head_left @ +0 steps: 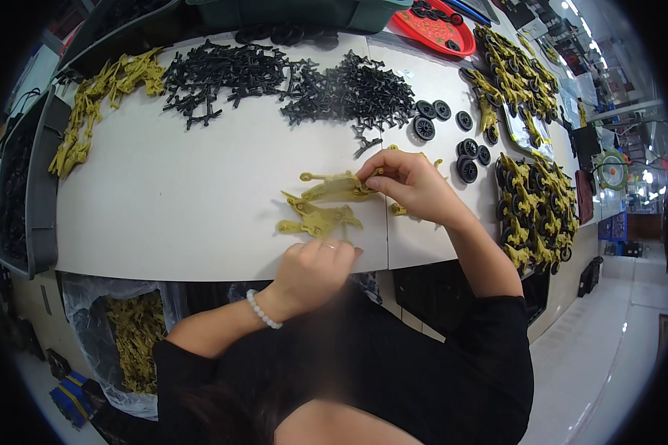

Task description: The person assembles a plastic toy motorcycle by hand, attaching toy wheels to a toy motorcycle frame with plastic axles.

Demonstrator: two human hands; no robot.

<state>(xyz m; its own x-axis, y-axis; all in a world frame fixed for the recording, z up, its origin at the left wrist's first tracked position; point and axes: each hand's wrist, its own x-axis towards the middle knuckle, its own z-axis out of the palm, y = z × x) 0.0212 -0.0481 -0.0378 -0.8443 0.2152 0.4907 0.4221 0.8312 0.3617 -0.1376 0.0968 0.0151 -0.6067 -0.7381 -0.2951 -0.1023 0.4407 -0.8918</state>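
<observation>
My right hand (417, 187) pinches the right end of a yellow plastic toy motorcycle body piece (334, 187) between thumb and fingers, just above the white table. Nearer to me, a second yellow body piece (318, 219) is slightly blurred, right beside the knuckles of my left hand (318, 268). That hand is closed, its fingers curled downward, and what they hold, if anything, is hidden. More yellow pieces (398, 210) show partly behind my right hand. Black spoked toy wheels (467, 169) lie to the right of it.
Black plastic parts (349, 93) are heaped along the far side, yellow pieces (74, 141) at the far left. Assembled yellow toy motorcycles (538, 211) crowd the right. A red tray (434, 33) stands at the back, a grey bin (44, 185) left, a plastic-lined container (89, 297) below the edge.
</observation>
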